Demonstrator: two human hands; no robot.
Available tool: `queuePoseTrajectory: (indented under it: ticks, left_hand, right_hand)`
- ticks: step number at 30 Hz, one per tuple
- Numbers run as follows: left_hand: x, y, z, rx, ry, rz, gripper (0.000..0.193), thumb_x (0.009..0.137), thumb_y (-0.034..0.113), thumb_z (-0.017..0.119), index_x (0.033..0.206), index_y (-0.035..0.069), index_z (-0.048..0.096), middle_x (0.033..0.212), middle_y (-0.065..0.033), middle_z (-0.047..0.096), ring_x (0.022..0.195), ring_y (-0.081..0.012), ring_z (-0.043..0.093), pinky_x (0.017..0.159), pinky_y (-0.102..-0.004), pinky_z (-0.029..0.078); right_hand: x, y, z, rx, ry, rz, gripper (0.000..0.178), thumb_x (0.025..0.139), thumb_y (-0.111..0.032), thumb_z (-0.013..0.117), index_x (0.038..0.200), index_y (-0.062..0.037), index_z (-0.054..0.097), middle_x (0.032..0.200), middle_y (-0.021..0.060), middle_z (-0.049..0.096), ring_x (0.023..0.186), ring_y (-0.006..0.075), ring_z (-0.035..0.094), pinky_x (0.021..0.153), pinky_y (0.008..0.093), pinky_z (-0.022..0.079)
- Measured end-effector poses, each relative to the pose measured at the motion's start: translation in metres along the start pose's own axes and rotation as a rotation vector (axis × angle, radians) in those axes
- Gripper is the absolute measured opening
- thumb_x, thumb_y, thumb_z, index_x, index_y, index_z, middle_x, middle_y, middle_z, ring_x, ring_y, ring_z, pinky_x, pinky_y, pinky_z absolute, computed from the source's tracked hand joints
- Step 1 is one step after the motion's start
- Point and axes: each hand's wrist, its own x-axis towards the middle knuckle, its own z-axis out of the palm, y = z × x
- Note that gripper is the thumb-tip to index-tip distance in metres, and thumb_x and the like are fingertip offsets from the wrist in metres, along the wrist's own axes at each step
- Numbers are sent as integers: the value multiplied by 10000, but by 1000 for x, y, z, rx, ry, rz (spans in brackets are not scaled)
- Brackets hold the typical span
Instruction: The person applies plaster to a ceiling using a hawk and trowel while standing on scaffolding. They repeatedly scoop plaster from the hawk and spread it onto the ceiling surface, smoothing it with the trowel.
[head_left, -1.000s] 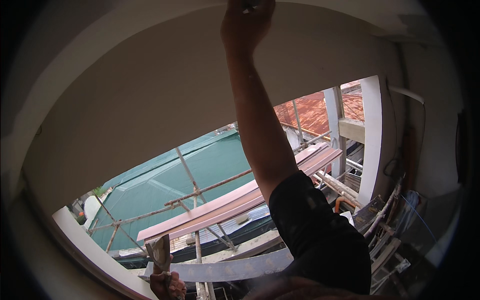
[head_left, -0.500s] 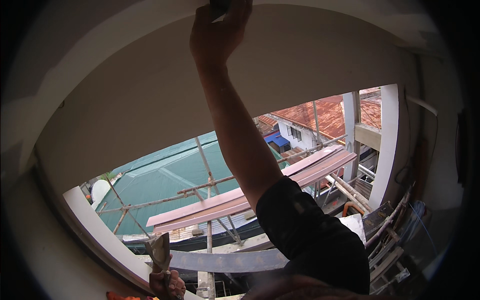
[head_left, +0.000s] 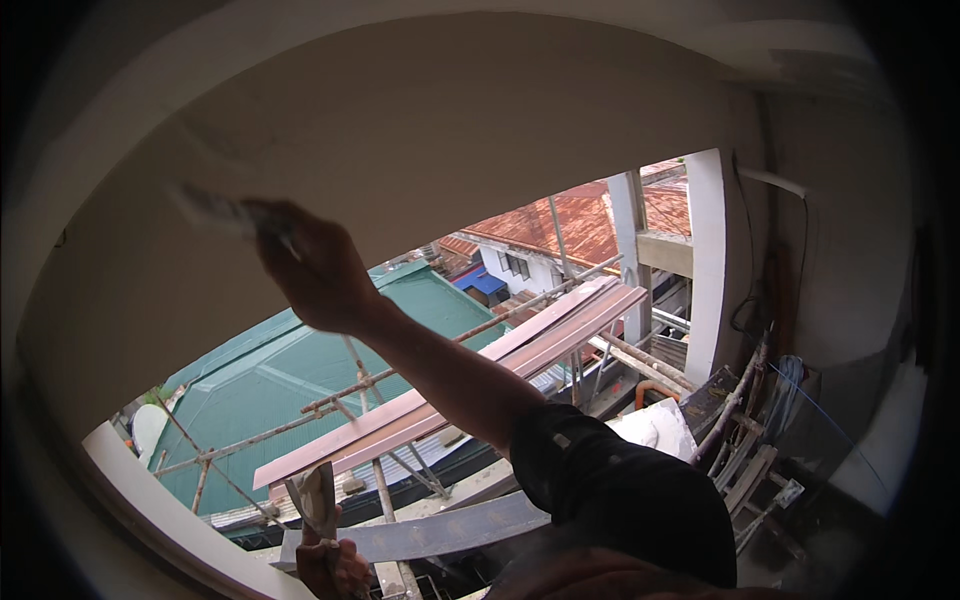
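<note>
My right hand (head_left: 318,270) is raised in front of the grey-beige wall (head_left: 480,120) above the opening. Its fingers are closed round a flat-bladed tool (head_left: 225,212), which looks like a putty knife; motion smears the blade, and I cannot tell whether it touches the wall. Low on the left, my left hand (head_left: 335,568) grips the handle of a second putty knife (head_left: 315,500). That one stands blade up, with pale, putty-like material on the blade.
Beyond the opening are scaffold pipes (head_left: 270,430), pink planks (head_left: 450,395) and a green roof (head_left: 290,365). A white column (head_left: 704,265) bounds the right side. Poles and scrap wood (head_left: 750,480) lean at the lower right, near a hanging cable (head_left: 803,240).
My right hand has come down and left from the top of the view, tool still in it. My left hand keeps its hold. The whole view has shifted a little.
</note>
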Motion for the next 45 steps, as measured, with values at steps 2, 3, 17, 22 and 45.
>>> queuePoseTrajectory:
  ticks: [2,3,17,22,45]
  left_hand:
    - [35,-14,1,148,-55,-50,321,928,243,535,1144,5,532,647,-91,493,409,-142,373,355,-288,369]
    - [49,-17,3,-76,-63,-433,263,927,275,542,1015,28,549,617,-66,476,429,-148,389,383,-296,383]
    - [59,-95,116,364,-748,-85,378,956,167,479,1296,20,405,505,-21,384,360,-151,352,306,-309,297]
    - [76,-78,105,217,-582,-162,727,942,128,475,1606,104,181,561,-36,407,374,-128,347,293,-291,287]
    - [52,-106,84,-48,-458,-222,377,965,262,459,629,107,385,528,-49,402,341,-178,369,293,-334,332]
  right_hand:
    - [-75,15,-29,-49,-202,58,320,1032,-183,574,1315,-39,607,958,131,727,827,197,708,710,326,561]
    - [-107,20,-43,-25,-309,120,314,1031,-163,583,1321,-45,617,1049,150,736,894,229,724,807,366,585]
    - [-254,40,-290,-553,-604,425,417,938,15,541,1295,-150,678,1278,135,684,1181,324,655,1033,420,525]
    - [-141,-6,-419,-904,579,290,308,968,-263,620,1112,7,648,954,145,712,872,224,676,796,364,515]
    - [139,-71,-470,-742,1002,-627,608,934,-27,545,1526,-23,404,1541,250,421,1395,405,448,1130,474,411]
